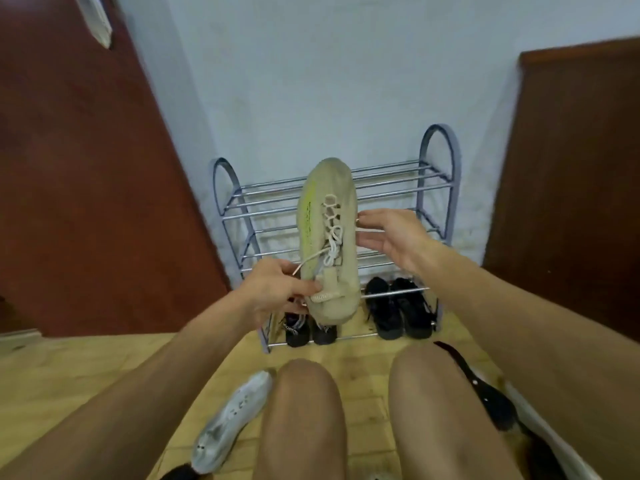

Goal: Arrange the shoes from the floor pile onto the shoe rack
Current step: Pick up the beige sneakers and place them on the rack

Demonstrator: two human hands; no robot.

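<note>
Head view, one item: beige sneaker (327,244), held up before the shoe rack (437,216), long axis toe-up toward the upper shelves. My left hand (277,289) pinches its heel; my right hand (388,237) hangs spread just beside the laces, seemingly not touching. I judge the upper rails free; black shoes (398,310) fill the bottom shelf.

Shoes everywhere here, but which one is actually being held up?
The beige sneaker with the yellow-green stripe, gripped at its heel by the left hand. The black pairs sit on the rack's bottom shelf.
</note>
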